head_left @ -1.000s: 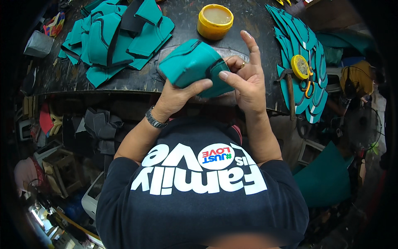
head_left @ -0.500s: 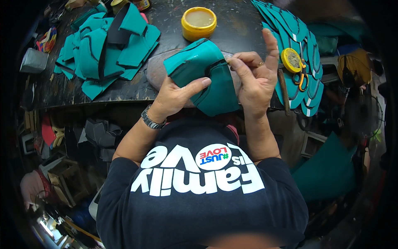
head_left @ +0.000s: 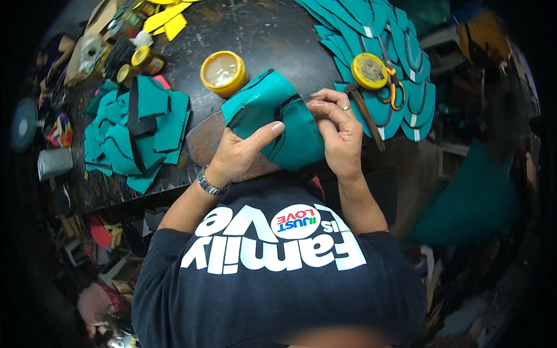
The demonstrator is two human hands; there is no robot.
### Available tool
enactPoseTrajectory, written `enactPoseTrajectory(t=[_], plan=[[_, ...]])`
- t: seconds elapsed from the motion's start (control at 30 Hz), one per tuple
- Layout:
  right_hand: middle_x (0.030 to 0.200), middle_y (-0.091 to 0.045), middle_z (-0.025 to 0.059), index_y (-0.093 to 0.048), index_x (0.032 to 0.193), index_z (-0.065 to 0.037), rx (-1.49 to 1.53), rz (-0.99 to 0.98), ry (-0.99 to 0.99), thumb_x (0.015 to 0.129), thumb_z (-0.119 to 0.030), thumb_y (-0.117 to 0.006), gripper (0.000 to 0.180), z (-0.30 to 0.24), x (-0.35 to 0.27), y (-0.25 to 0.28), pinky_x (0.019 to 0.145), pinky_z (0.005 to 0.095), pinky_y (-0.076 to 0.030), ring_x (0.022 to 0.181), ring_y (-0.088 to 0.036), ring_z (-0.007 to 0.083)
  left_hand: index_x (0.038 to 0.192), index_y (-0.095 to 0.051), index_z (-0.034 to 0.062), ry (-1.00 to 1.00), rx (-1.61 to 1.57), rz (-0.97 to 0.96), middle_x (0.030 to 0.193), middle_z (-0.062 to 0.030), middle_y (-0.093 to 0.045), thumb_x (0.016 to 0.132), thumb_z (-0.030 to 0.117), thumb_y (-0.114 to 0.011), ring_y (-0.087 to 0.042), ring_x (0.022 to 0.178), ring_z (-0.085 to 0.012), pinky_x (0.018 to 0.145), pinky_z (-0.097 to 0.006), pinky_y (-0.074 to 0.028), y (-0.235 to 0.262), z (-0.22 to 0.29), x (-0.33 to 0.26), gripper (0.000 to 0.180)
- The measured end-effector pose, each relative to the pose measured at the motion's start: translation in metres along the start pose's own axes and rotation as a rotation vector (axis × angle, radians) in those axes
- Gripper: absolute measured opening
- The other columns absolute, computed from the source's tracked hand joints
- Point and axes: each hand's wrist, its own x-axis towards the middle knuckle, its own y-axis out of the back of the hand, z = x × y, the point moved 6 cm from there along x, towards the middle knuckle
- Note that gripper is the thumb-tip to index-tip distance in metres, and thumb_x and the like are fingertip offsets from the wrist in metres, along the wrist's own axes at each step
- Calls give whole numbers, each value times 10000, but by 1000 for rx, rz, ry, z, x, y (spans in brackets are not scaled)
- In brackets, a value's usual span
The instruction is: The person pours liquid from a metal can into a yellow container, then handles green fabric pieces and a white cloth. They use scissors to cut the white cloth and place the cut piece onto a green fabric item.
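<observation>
A teal shoe upper piece with black lines along its curved edges is held up over the near side of the table. My left hand grips its left side, thumb lying on top and the other fingers hidden beneath. At the right edge, my right hand has its fingers bent in and closed against the piece. Under it, partly covered, lies a flat brownish slab. Just beyond the piece stands a yellow tub of pale, cloudy paste.
Teal cut pieces are heaped at left, and more teal pieces overlap at right. On those rest orange-handled scissors and a round yellow container. A hammer lies nearby. Jars and yellow pieces sit farther back.
My view has shifted, so the table shows farther back and turned. My right hand's raised finger has come down, and its fingers now curl at the piece's edge. My left hand keeps its grip.
</observation>
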Motion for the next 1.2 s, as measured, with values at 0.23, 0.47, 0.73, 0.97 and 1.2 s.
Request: enactPoseTrajectory(t=[0.23,0.47,0.73,0.97,1.2], plan=[[1189,-602,109,-697,1012,72,270,51,-235,842,128,-479,282,-13,10,15,1007,304,-450,1122,-586,187,1305,-567,25,103,76,-101,1214,-54,-642,932,57,-688,-612,1095,-133,943,-308,-516,-20,12,25,393],[1176,-635,106,-706,1022,58,419,247,-284,830,114,-494,292,-48,-3,28,1028,319,-434,1142,-589,190,1271,-595,26,134,68,-163,1149,-29,-658,916,77,-722,-621,1023,-111,889,-285,-516,-42,29,35,380],[1092,-641,98,-733,1088,-4,-313,538,133,851,151,-578,323,-107,-33,69,888,292,-523,1035,-640,189,1254,-613,-10,156,89,-302,1155,-38,-662,922,51,-701,-621,1026,-118,904,-276,-494,-93,20,53,350],[1030,-624,100,-735,1120,-27,-939,751,327,813,118,-685,343,-156,-81,75,743,309,-538,871,-591,221,1289,-596,1,125,276,-554,1170,-24,-650,963,93,-679,-589,1025,-93,890,-265,-488,-142,30,30,349],[1045,-592,100,-732,1098,-18,-1078,791,359,754,47,-713,350,-159,-102,70,754,341,-521,899,-583,249,1379,-509,-34,140,207,-510,1297,-87,-596,1031,177,-587,-562,1153,-143,989,-294,-454,-151,25,16,414]])
